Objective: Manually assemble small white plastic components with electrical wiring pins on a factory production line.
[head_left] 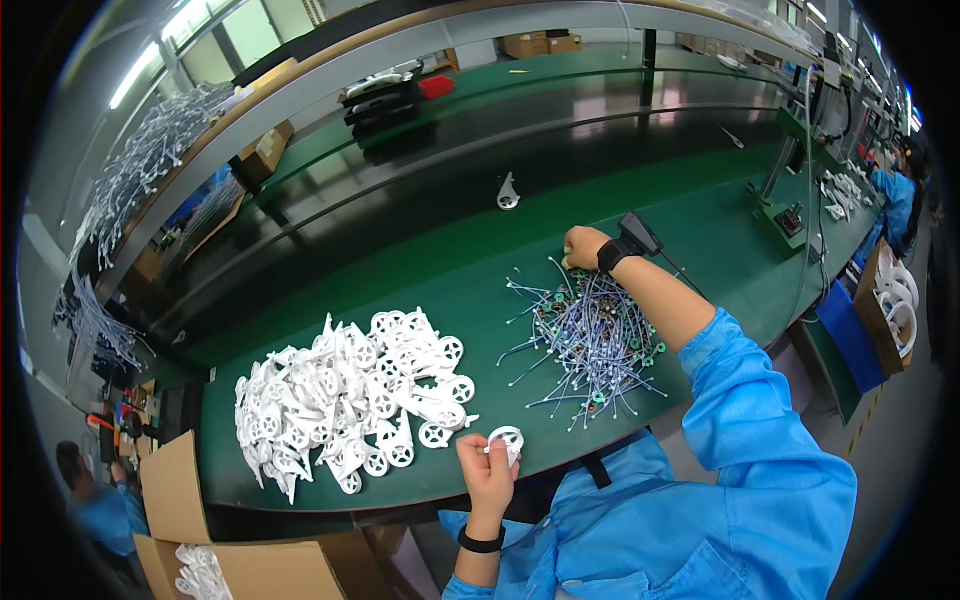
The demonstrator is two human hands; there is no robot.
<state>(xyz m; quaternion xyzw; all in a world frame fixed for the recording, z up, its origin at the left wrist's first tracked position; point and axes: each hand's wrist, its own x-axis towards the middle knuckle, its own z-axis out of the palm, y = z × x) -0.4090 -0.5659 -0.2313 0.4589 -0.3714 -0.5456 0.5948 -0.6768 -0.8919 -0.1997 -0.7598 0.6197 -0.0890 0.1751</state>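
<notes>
Blue jacket (660,530) nearest. Left hand (487,478) grips spoked white plastic part (509,437); right hand (586,247) sits at far edge of cable pile (592,345), can't tell its grip.

We look down and forward from the left of two head-worn fisheye cameras, close above the long, flat, green workbench (455,287), our view wide enough to reach the straight, white, tube-shaped ceiling light (134,76) at upper left.
</notes>
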